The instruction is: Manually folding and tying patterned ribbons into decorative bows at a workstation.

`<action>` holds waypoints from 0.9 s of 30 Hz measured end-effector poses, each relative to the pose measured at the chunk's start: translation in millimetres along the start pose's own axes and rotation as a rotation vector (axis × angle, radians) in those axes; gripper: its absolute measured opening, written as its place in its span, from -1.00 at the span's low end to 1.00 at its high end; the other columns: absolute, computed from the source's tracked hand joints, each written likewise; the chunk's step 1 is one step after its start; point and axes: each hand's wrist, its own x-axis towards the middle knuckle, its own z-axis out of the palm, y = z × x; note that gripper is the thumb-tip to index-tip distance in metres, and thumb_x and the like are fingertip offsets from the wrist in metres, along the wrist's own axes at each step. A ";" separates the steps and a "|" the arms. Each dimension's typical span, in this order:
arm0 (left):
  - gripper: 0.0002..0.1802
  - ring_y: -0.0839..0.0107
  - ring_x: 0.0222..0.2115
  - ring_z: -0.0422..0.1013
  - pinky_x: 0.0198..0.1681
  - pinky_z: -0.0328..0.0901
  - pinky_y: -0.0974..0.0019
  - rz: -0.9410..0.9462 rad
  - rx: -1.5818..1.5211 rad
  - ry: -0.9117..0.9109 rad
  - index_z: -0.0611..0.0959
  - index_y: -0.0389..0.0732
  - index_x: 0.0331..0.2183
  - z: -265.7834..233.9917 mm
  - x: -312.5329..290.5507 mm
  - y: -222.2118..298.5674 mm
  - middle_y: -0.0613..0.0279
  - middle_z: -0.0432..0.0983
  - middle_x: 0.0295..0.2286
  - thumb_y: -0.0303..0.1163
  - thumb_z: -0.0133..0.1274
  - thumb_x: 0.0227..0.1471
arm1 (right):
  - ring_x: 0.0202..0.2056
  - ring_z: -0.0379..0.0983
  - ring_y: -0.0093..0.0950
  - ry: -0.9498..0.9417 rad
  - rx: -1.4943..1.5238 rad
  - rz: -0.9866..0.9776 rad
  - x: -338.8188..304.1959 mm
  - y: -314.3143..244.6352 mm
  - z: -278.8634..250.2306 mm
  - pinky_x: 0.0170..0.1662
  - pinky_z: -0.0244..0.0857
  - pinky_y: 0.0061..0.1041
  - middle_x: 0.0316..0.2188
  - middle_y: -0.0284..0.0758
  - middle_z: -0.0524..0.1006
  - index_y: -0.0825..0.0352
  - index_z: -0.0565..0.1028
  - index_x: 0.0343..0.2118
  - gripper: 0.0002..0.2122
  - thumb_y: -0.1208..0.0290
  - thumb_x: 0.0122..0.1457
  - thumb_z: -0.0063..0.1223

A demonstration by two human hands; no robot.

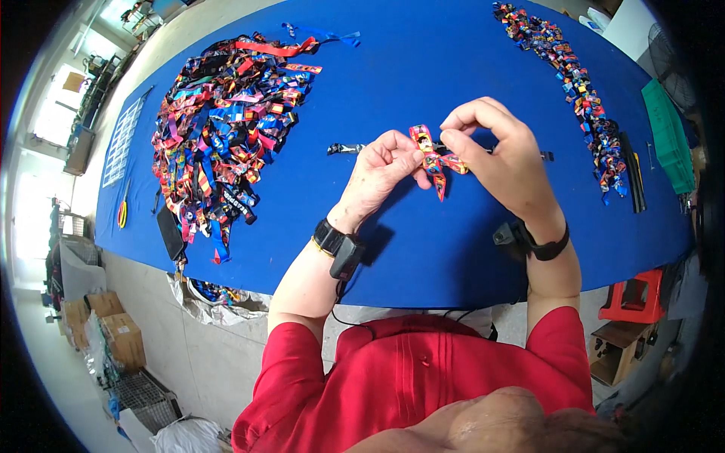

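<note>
A short red, yellow and blue printed ribbon (432, 162), folded into a bow-like shape with a pointed tail hanging down, is held above the table between my hands. My left hand (385, 170) pinches its left side between thumb and fingers. Curled around the other side is my right hand (498, 155), its thumb and index finger close together and a ribbon end against the thumb; part of that grip is hidden. Behind both hands a dark patterned strap (346, 149) lies across the blue cloth, its middle covered by the hands and ribbon.
A large heap of printed straps (226, 136) covers the table's left side. Yellow-handled scissors (123, 213) and a white grid sheet (124, 140) lie beyond it. Along the right runs a row of folded ribbons (578, 90), near black strips (633, 174), a green crate (668, 136) and red stool (633, 297).
</note>
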 end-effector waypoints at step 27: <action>-0.79 0.32 -0.46 0.58 -0.30 0.45 0.36 -0.079 -0.019 -0.096 0.52 -0.32 -0.18 3.4 -1.4 2.8 0.12 0.57 -0.28 -0.37 0.00 0.24 | -0.51 0.51 -0.54 -0.150 0.041 0.259 -1.5 40.4 23.8 -0.41 0.36 -0.50 -0.54 -0.25 0.59 0.45 0.54 -0.38 -0.82 0.40 0.14 0.15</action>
